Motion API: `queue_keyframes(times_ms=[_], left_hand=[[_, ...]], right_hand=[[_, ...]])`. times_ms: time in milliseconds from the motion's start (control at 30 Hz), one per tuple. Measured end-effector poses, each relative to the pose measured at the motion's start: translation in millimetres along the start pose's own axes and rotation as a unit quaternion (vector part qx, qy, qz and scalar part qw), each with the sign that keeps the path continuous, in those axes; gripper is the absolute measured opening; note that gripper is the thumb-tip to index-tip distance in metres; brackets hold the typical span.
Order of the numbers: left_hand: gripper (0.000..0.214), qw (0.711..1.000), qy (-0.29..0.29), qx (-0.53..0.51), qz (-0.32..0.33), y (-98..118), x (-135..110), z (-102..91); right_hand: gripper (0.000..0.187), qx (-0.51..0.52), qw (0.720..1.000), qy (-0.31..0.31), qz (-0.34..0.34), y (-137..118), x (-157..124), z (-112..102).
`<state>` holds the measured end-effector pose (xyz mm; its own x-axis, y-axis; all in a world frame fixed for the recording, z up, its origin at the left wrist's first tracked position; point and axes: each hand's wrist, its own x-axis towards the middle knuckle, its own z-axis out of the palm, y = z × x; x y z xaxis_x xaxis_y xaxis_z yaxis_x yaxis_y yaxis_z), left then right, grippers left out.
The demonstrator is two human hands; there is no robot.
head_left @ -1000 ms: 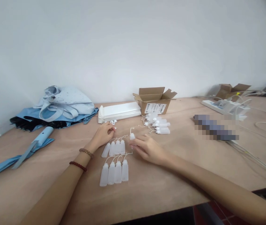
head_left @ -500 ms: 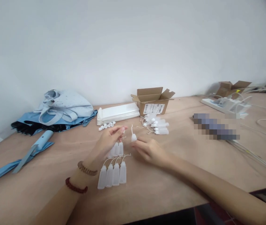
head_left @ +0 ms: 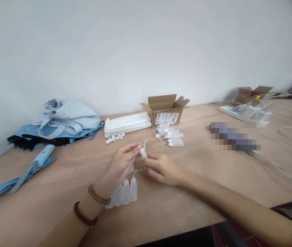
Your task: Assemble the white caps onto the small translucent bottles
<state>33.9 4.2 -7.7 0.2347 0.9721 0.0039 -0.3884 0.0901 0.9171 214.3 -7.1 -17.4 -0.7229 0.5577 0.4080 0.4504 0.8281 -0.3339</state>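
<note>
My right hand (head_left: 162, 168) is closed around a small white plastic squeeze bottle (head_left: 144, 156), held upright with its thin strap sticking up. At the bottle's top, my left hand (head_left: 126, 157) pinches a small white cap (head_left: 142, 151) between thumb and fingertips. The cap touches the bottle neck or is very close to it; I cannot tell which. Under my left wrist lies a row of translucent bottles (head_left: 125, 192) with thin straps. Behind it, another bottle row is mostly covered by my left hand.
Several loose white caps (head_left: 115, 138) lie before a stack of white packets (head_left: 128, 122). More bottles (head_left: 174, 142) are piled by an open cardboard box (head_left: 165, 109). A folded blue umbrella (head_left: 43, 156) lies left; a power strip (head_left: 246, 113) with cables and a blurred-out object (head_left: 233, 136) are right.
My left hand has moved right and slightly down, bringing the pinched cap to the top of the bottle. My right hand keeps its hold. The view has shifted slightly.
</note>
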Motion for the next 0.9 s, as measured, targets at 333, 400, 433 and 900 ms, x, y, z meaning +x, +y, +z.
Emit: queue_keyframes(times_ms=[333,400,433,900], left_hand=[[0.014,0.996,0.018,0.085,0.024,1.5,-0.6,-1.9],[0.015,0.993,0.016,0.116,0.030,0.7,-0.4,-4.1],[0.015,0.992,0.012,0.124,0.032,0.4,-0.4,-5.0],[0.014,0.996,-0.007,0.086,0.021,10.9,1.1,-10.2]], right_hand=[[0.017,0.000,1.000,0.005,0.012,-1.1,1.1,-1.8],[0.017,0.017,1.000,0.009,0.018,-1.5,0.8,-2.4],[0.017,0.036,0.999,0.012,0.020,-1.9,0.7,-2.8],[0.013,0.566,0.778,0.050,0.267,-4.8,11.4,-5.5]])
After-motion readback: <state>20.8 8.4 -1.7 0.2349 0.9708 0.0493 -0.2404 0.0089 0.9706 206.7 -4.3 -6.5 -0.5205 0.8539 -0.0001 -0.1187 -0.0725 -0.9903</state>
